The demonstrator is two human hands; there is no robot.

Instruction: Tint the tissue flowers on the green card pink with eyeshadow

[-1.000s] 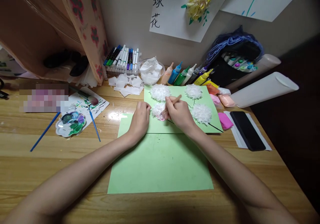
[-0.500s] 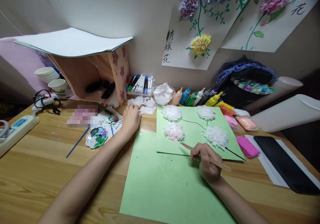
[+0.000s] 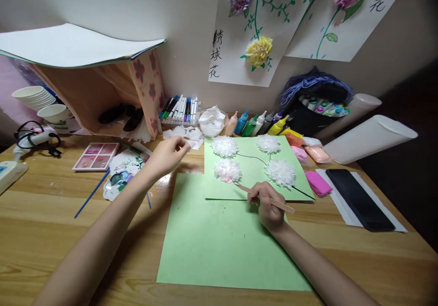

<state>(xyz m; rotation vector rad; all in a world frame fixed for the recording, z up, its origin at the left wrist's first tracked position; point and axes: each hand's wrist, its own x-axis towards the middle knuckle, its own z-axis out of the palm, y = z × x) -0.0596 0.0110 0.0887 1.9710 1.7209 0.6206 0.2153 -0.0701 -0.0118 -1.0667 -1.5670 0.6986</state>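
Observation:
My right hand (image 3: 268,203) grips a thin flat wooden stick (image 3: 283,205) with a dark tip. That tip lies at the lower right edge of a white paper pompom flower (image 3: 227,169) that has a pink patch near its bottom. The flower is one of several fluffy white ones on a green sheet (image 3: 251,173) with thin black stem lines. Beneath it lies a larger green sheet (image 3: 219,246). My left hand (image 3: 167,156) hovers just in front of torn white paper scraps (image 3: 194,134), thumb and fingers pinched; whatever is between them is too small to make out.
Behind the sheets stand a bowl of white paper (image 3: 212,121), markers (image 3: 179,109) and paint bottles (image 3: 251,126). A paint palette (image 3: 109,189), blue brush (image 3: 91,194) and pink four-part box (image 3: 96,156) lie left. A phone (image 3: 359,199) and pink packet (image 3: 318,183) are at right.
My left hand has drawn back from the paper scraps, its fingers now pinched. My right hand keeps the stick at the same flower. The whole view has shifted, with things appearing further left.

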